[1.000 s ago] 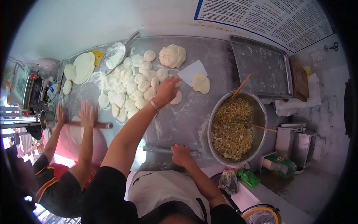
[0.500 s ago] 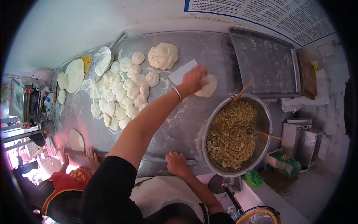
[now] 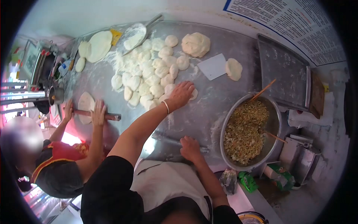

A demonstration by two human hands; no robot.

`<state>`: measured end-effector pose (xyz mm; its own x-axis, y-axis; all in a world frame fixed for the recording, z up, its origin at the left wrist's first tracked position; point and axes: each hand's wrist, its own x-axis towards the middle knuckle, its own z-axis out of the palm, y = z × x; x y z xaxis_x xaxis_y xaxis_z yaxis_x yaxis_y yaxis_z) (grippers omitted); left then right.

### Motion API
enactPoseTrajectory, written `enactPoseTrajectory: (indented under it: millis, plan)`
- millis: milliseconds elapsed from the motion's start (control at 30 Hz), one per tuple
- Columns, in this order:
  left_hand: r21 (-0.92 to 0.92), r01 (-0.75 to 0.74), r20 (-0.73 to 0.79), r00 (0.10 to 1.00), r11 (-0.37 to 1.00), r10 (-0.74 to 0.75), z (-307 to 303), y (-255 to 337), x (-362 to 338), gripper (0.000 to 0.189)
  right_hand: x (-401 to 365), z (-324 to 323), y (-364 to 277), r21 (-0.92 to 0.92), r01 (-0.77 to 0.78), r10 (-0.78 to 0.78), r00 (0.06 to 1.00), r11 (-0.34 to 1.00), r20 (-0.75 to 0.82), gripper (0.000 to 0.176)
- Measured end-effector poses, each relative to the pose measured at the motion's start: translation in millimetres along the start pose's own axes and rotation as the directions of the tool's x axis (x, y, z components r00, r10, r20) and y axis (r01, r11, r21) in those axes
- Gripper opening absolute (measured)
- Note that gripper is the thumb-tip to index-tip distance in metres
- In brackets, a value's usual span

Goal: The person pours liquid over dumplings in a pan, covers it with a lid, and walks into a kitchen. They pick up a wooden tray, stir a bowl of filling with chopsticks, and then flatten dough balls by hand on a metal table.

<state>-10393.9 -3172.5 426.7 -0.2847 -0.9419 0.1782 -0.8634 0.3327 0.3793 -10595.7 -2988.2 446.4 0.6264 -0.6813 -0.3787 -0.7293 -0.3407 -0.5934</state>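
My left hand (image 3: 181, 94) reaches across the metal table with its fingers spread loosely. It lies over the near right edge of a cluster of floured dough balls (image 3: 153, 76), touching a small dough piece (image 3: 194, 94) that shows past its fingers. At the near edge, my right hand (image 3: 191, 148) has curled fingers and rests over a thin grey rod (image 3: 167, 140). What those fingers hold is hidden. A flattened dough round (image 3: 234, 69) is beside a white flat scraper (image 3: 212, 67). Behind them sits a large dough lump (image 3: 195, 44).
A big metal bowl (image 3: 223, 138) of chopped filling, with two sticks, stands at the right. Behind it is a dark tray (image 3: 283, 67). At far left, another person's hands (image 3: 98, 113) press a rolling pin (image 3: 113, 117) over dough. A flour scoop (image 3: 133, 36) lies at the back.
My left hand has moved from above the flat round and scraper back to the dough balls. My right hand stays near the table edge. The view has shifted, showing more of the other person.
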Motion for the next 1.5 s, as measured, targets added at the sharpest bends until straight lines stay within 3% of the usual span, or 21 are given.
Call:
enactPoseTrajectory:
  millis: [67,167,267,333,367,433,567,667,767,867,967,1000,1100,1200,1300,1400,1500]
  plan:
    - [-0.083,0.063,0.262,0.964,0.995,-0.039,-6.2,9.3,-26.4,0.041,-1.1,-4.0,-2.7,-0.036,0.029,-0.029,1.000,0.999,-0.002,0.013]
    - [-0.344,0.209,0.309,0.946,0.915,-0.100,-11.1,38.4,-83.8,0.043,-8.7,-4.9,-4.8,-0.090,0.126,-0.132,0.989,0.988,-0.059,0.017]
    - [-0.294,0.393,0.512,0.835,0.871,-0.204,-36.1,32.0,-140.9,0.041,-14.4,-4.4,-4.6,-0.145,0.198,-0.210,0.975,0.969,-0.074,0.026]
    - [-0.233,0.399,0.473,0.843,0.887,-0.256,-33.8,-3.8,-173.2,0.039,-18.0,-3.7,-5.1,-0.168,0.208,-0.224,0.972,0.963,-0.077,0.030]
    - [-0.148,0.492,0.470,0.799,0.858,-0.377,-39.3,-23.7,-174.6,0.037,-18.6,-3.3,-5.8,-0.173,0.208,-0.224,0.971,0.963,-0.084,0.030]
    - [-0.097,0.526,0.253,0.834,0.845,-0.491,-71.6,-42.2,-158.7,0.036,-18.0,-3.0,-8.3,-0.172,0.197,-0.214,0.973,0.965,-0.090,0.030]
    - [-0.296,0.614,-0.016,0.763,0.732,-0.647,-83.2,-65.8,-132.9,0.036,-20.0,-2.4,-9.7,-0.159,0.154,-0.169,0.982,0.975,-0.088,0.030]
    - [-0.417,0.591,0.081,0.781,0.691,-0.619,-83.0,-40.9,-130.8,0.039,-16.1,-0.5,-7.0,-0.175,0.192,-0.214,0.970,0.966,-0.117,0.034]
    - [-0.440,0.434,0.189,0.900,0.786,-0.392,-49.8,-14.5,-159.6,0.037,-6.4,1.1,-8.8,-0.229,0.249,-0.279,0.954,0.941,-0.109,0.041]
    - [-0.220,0.410,0.329,0.885,0.885,-0.329,-31.1,-11.8,-179.4,0.035,16.6,-9.5,-5.2,-0.303,0.250,-0.289,0.953,0.920,-0.091,0.041]
    - [-0.251,0.540,0.380,0.818,0.803,-0.432,-51.4,-15.5,-181.7,0.032,34.7,-20.7,7.2,-0.238,0.251,-0.281,0.954,0.938,-0.101,0.040]
    - [-0.289,0.519,0.341,0.841,0.804,-0.420,-55.1,-18.1,-183.3,0.030,36.7,-20.8,9.8,-0.193,0.256,-0.280,0.954,0.947,-0.109,0.041]
    - [-0.382,0.486,0.439,0.844,0.786,-0.308,-68.9,1.8,-177.0,0.027,27.4,-24.8,-7.7,-0.173,0.274,-0.301,0.939,0.946,-0.164,0.052]
    - [-0.434,0.418,0.426,0.876,0.798,-0.227,-42.4,14.8,-183.0,0.027,11.3,2.9,-18.3,-0.253,0.072,-0.134,0.962,0.965,-0.237,0.065]
    - [-0.324,0.382,0.466,0.860,0.865,-0.205,-36.1,25.3,-176.9,0.027,20.4,7.3,-33.2,-0.273,-0.059,-0.013,0.967,0.960,-0.254,0.072]
    - [-0.227,0.426,0.470,0.836,0.876,-0.285,-48.6,19.2,-159.9,0.024,92.0,-9.4,-36.1,-0.337,-0.132,-0.013,0.918,0.932,-0.397,0.068]
    - [-0.109,0.512,0.556,0.742,0.852,-0.375,-57.9,10.2,-136.7,0.023,148.2,-24.4,-40.5,-0.339,-0.147,-0.036,0.877,0.929,-0.479,0.065]
